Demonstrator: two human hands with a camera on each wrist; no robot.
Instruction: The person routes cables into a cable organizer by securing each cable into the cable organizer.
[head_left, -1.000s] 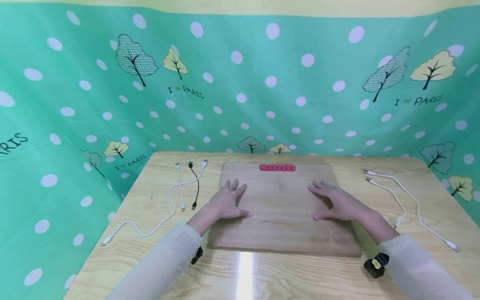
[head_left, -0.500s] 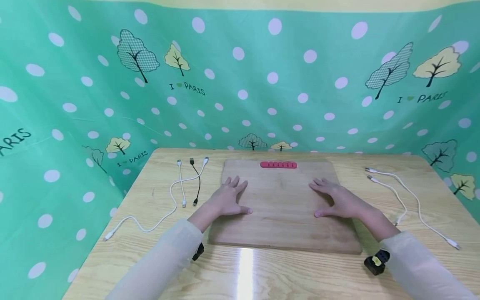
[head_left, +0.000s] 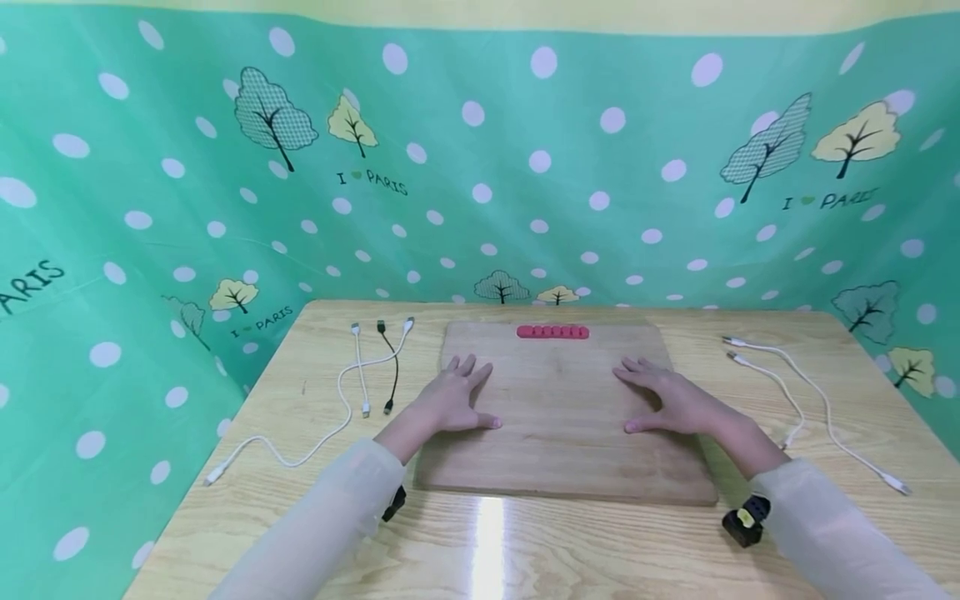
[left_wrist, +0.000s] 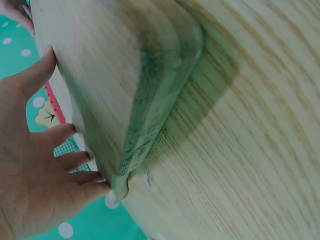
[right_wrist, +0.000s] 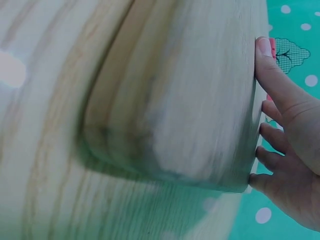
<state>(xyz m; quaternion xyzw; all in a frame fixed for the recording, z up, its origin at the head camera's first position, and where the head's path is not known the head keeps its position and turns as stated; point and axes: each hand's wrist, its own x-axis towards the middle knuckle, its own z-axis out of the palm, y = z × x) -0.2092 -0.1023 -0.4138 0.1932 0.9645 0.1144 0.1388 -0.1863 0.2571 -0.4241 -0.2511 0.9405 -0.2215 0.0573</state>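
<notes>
Nearest us, a bright streak of light lies on the wood-grained counter [head_left: 600, 546], short of both grips. We log the left grip [head_left: 450, 404] and right grip [head_left: 667, 404] as fingers apart, fingertips touching the wooden board [head_left: 558, 417], which lies flat beneath and between them; nothing is clamped. We judge this a poised, hands-down step; any next move calls for freeing a grip from the board. Outward of the left grip: a long white cable [head_left: 348, 409] crossing a short white cable [head_left: 362, 375] and a black cable [head_left: 397, 371]. Outward of the right: two more white cables [head_left: 828, 407]. Beyond both: a red strip [head_left: 552, 332] near the board's far edge, then a green dotted curtain [head_left: 517, 208].
</notes>
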